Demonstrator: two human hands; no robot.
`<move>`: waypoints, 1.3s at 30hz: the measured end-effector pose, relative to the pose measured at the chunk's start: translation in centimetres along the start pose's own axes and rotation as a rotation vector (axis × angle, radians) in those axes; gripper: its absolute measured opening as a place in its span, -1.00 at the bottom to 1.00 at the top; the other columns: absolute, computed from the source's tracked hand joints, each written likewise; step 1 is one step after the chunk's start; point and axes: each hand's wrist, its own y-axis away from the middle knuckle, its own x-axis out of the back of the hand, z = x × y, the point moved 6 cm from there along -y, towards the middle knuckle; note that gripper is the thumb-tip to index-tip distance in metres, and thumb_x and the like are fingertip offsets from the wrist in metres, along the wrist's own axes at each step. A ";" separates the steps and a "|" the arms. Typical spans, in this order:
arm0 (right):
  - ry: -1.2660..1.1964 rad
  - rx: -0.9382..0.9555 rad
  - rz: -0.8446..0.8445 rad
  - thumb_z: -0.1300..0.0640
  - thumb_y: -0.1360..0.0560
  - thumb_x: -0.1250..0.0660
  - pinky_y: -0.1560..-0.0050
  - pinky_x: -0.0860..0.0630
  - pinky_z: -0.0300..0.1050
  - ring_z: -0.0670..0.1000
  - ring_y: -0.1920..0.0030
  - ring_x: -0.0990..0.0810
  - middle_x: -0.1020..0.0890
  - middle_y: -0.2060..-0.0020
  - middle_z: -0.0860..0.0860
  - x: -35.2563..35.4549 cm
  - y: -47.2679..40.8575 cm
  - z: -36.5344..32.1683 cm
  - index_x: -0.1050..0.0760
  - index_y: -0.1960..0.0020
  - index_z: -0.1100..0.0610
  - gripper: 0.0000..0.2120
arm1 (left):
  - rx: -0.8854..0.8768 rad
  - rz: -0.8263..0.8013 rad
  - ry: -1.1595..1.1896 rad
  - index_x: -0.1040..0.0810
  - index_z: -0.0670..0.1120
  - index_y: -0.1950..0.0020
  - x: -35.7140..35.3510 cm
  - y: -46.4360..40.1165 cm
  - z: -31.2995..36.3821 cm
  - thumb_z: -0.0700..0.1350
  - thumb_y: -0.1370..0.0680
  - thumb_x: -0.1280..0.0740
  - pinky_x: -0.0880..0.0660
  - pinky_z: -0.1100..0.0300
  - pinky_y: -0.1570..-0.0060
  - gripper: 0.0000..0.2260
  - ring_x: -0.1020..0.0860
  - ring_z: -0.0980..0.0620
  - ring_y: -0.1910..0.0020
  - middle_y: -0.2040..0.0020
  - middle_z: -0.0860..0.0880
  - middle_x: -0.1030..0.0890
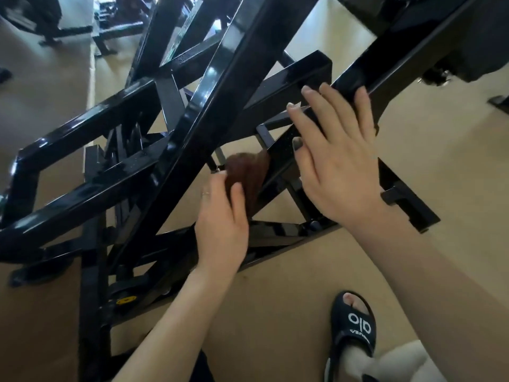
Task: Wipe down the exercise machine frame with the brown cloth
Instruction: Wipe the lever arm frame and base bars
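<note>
Reaching in between the black bars, the left hand has its fingers and thumb curled round the brown cloth, which is bunched into a soft wad and pushed up against the underside of a sloping bar of the frame. The cloth looks light and limp; it should fold and squash to whatever face it is pressed on, so gathering it into the palm, as here, seems the best hold, with the bulk left free at the fingertips to do the rubbing. Its bunched shape has no firm axis, though the wad runs roughly up and away from the hand, towards the upper right. The right hand lies spread with straight fingers over a higher bar, the fingertips just over its far edge, resting on it rather than gripping, probably to steady the body. The frame itself is glossy painted steel tube, stiff and plainly far too heavy to shift, and likely slick under a cloth; the long bars mostly slant from lower left to upper right, so strokes along that line would follow them best. Welded corners and brackets may snag the fabric. A foot in a black sandal stands on the tan floor below.
</note>
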 end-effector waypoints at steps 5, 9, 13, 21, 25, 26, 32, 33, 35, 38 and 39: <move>-0.275 -0.056 0.158 0.20 -0.66 -0.14 -0.54 -0.27 0.23 0.17 -0.45 -0.48 -0.57 -0.38 0.18 1.9 -0.2 1.0 -0.51 -0.40 0.29 -0.61 | -0.224 -0.008 0.040 -0.43 -0.11 -0.29 -2.3 -3.7 8.5 0.03 -0.70 -0.11 -0.50 0.24 0.14 -0.71 -0.52 0.09 0.04 -0.14 -0.03 -0.51; -0.237 -0.215 0.312 0.28 -0.65 -0.14 -0.52 -0.25 0.32 0.29 -0.51 -0.35 -0.46 -0.45 0.25 4.1 -1.5 3.6 -0.42 -0.47 0.34 -0.59 | -0.274 -0.051 -0.006 -0.40 -0.10 -0.33 -1.4 -2.0 5.1 0.00 -0.70 -0.13 -0.43 0.29 0.13 -0.72 -0.53 0.05 0.00 -0.14 -0.06 -0.53; -0.141 -0.262 0.138 0.15 -0.72 -0.05 -0.58 0.00 0.37 0.32 -0.61 -0.12 -0.30 -0.56 0.21 2.9 -1.8 5.3 -0.41 -0.52 0.24 -0.58 | -0.181 -0.038 -0.027 -0.39 -0.07 -0.33 -0.5 0.0 1.5 0.01 -0.69 -0.15 -0.53 0.11 -0.01 -0.74 -0.53 0.04 -0.12 -0.24 -0.08 -0.54; -0.180 -0.309 0.249 0.15 -0.68 -0.09 -0.55 0.01 0.45 0.31 -0.56 -0.09 -0.40 -0.48 0.24 1.2 -2.2 5.2 -0.52 -0.38 0.28 -0.60 | -0.331 -0.047 0.108 -0.44 -0.18 -0.36 -2.5 -3.9 8.4 0.05 -0.67 -0.20 -0.51 0.28 0.00 -0.62 -0.55 0.06 -0.11 -0.25 -0.10 -0.55; -0.207 -0.312 0.257 0.14 -0.67 -0.09 -0.56 0.02 0.44 0.34 -0.57 -0.11 -0.42 -0.48 0.23 1.2 -2.2 5.3 -0.53 -0.37 0.27 -0.60 | -0.426 -0.030 0.119 -0.44 -0.15 -0.31 -2.4 -3.5 7.6 0.01 -0.67 -0.27 -0.59 0.12 -0.01 -0.70 -0.58 0.02 -0.12 -0.27 -0.12 -0.54; -0.212 -0.308 0.249 0.15 -0.67 -0.09 -0.56 0.02 0.44 0.35 -0.57 -0.11 -0.42 -0.48 0.23 1.2 -2.1 5.2 -0.53 -0.37 0.27 -0.60 | -0.446 -0.030 0.106 -0.43 -0.12 -0.31 -2.3 -3.1 6.9 -0.01 -0.67 -0.28 -0.60 0.07 0.00 -0.72 -0.58 0.02 -0.12 -0.29 -0.12 -0.53; -0.317 -0.290 0.237 0.16 -0.68 -0.05 -0.57 0.07 0.42 0.24 -0.60 -0.05 -0.42 -0.48 0.19 1.6 -1.9 5.5 -0.55 -0.37 0.24 -0.59 | -0.388 -0.018 -0.002 -0.42 -0.09 -0.30 -1.1 -1.0 2.7 0.02 -0.63 -0.30 -0.47 0.32 -0.07 -0.70 -0.38 0.37 -0.10 -0.32 -0.12 -0.52; -0.326 -0.284 0.235 0.16 -0.68 -0.05 -0.57 0.07 0.41 0.26 -0.60 -0.07 -0.43 -0.48 0.18 1.6 -1.9 5.5 -0.55 -0.38 0.23 -0.59 | -0.381 -0.016 0.012 -0.44 -0.11 -0.28 -0.9 -1.1 2.8 0.00 -0.63 -0.31 -0.43 0.43 -0.08 -0.71 -0.39 0.40 -0.11 -0.31 -0.11 -0.53; -0.335 -0.269 0.224 0.17 -0.68 -0.06 -0.58 0.07 0.39 0.27 -0.60 -0.08 -0.42 -0.49 0.16 1.7 -1.8 5.7 -0.53 -0.41 0.21 -0.59 | -0.375 -0.003 0.064 -0.45 -0.11 -0.28 -0.9 -1.7 4.5 -0.03 -0.63 -0.34 -0.35 0.55 -0.10 -0.72 -0.40 0.47 -0.17 -0.28 -0.10 -0.54; -0.325 -0.234 0.189 0.18 -0.69 -0.06 -0.59 0.07 0.37 0.25 -0.61 -0.08 -0.40 -0.52 0.13 1.9 -1.6 6.1 -0.47 -0.49 0.17 -0.58 | -0.393 0.038 0.192 -0.40 -0.12 -0.34 -1.6 -3.5 9.7 -0.05 -0.62 -0.36 -0.36 0.54 -0.13 -0.67 -0.45 0.39 -0.18 -0.24 -0.04 -0.50; -0.328 -0.223 0.184 0.18 -0.70 -0.05 -0.59 0.06 0.37 0.24 -0.61 -0.09 -0.40 -0.52 0.13 2.1 -1.5 6.2 -0.46 -0.49 0.17 -0.57 | -0.400 0.052 0.217 -0.41 -0.15 -0.36 -1.8 -4.3 11.5 -0.06 -0.63 -0.36 -0.35 0.54 -0.15 -0.64 -0.47 0.31 -0.20 -0.25 -0.04 -0.49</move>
